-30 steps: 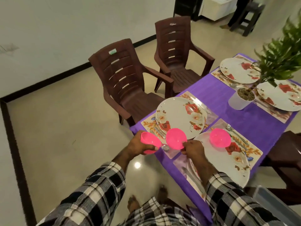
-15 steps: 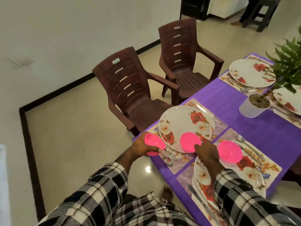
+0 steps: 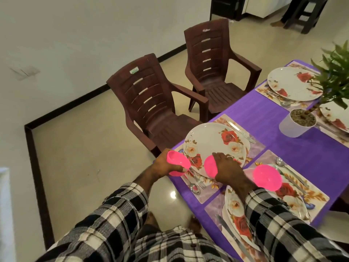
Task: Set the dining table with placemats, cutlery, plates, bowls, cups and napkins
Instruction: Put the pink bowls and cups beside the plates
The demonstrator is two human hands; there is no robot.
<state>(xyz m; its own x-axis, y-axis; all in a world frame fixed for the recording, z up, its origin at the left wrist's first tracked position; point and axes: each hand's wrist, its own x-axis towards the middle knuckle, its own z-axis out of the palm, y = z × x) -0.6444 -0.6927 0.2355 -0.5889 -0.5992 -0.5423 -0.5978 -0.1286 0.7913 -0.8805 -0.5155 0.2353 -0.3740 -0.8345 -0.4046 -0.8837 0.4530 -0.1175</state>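
On chair back point(image 3: 149, 95): green sticker point(image 3: 134, 70), text unreadable.

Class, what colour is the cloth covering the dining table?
Purple. The tablecloth shows best in the head view, the only one given.

Two brown plastic chairs: near chair point(image 3: 151, 103) and far chair point(image 3: 213, 61), both facing the table's left edge. White pot point(image 3: 294, 125) with green plant point(image 3: 334, 78) sits on the purple tablecloth point(image 3: 273, 118). Dark stool point(image 3: 309, 14) far back right. Black skirting point(image 3: 34, 167) along the floor point(image 3: 90, 157).
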